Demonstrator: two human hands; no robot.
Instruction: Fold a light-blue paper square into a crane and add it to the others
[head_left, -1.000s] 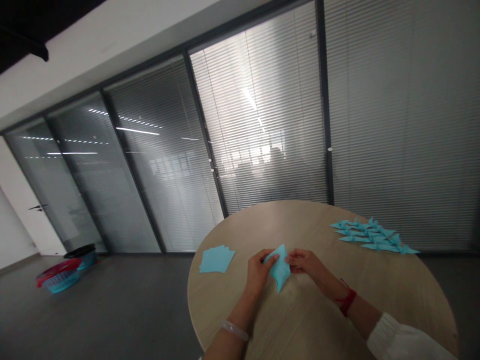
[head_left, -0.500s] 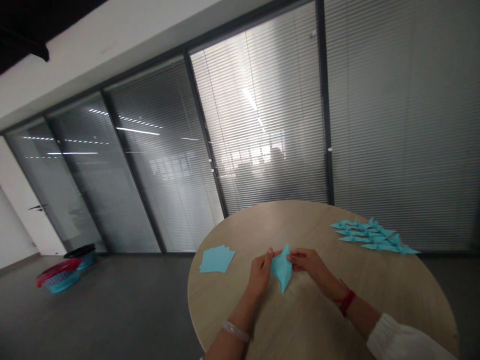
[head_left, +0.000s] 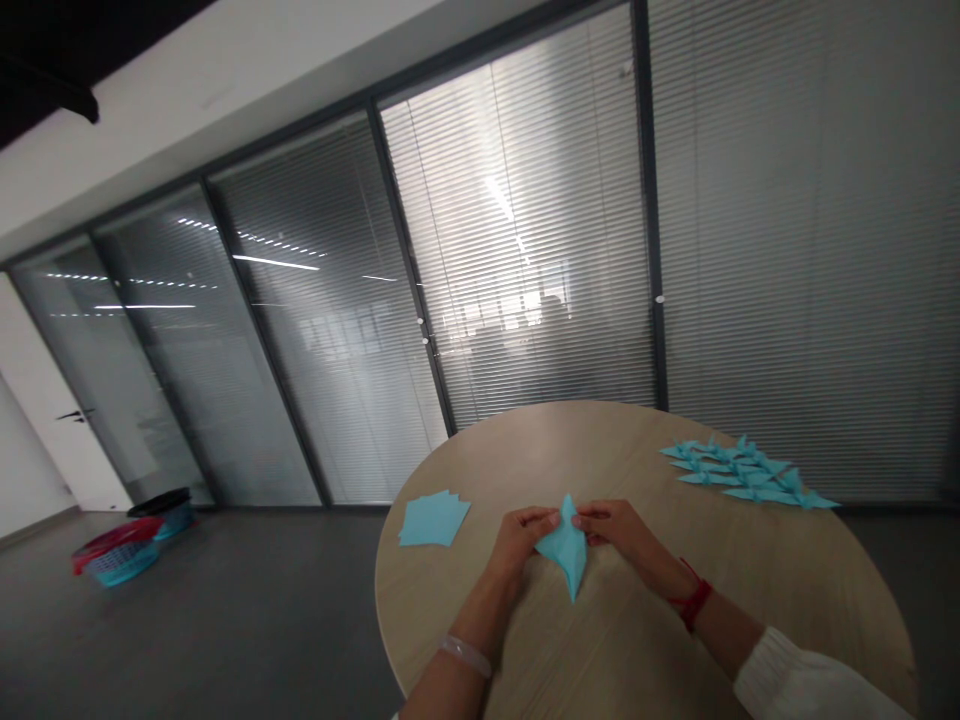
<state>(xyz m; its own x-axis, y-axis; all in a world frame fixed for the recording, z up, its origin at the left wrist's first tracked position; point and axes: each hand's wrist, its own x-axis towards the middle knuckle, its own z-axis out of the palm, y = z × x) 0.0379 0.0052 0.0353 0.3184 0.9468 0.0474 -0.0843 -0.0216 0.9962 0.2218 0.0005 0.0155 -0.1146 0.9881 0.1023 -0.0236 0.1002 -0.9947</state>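
A blue sheet of origami paper (head_left: 568, 550), folded into a long diamond, is held between my two hands just over the table. Its narrow tip points away from me and the other tip points towards me. My left hand (head_left: 517, 538) pinches its left side near the upper part, thumb and fingers closed on the paper. On the opposite side, my right hand (head_left: 611, 524) grips the upper right edge with thumb and forefinger. Part of the right fingers lies hidden behind the paper.
A round wooden table (head_left: 570, 440) carries a stack of blue square sheets (head_left: 435, 520) at left and several folded paper cranes (head_left: 742, 472) in rows at right. Two baskets, one with a red rim (head_left: 118, 552) and one dark-rimmed (head_left: 169, 512), stand on the floor. Glass partitions with blinds rise behind.
My left thumb and fingers have shifted inward onto the paper's upper part. The folded paper has turned slightly, its near tip moving right and closer to me. My right hand has barely moved.
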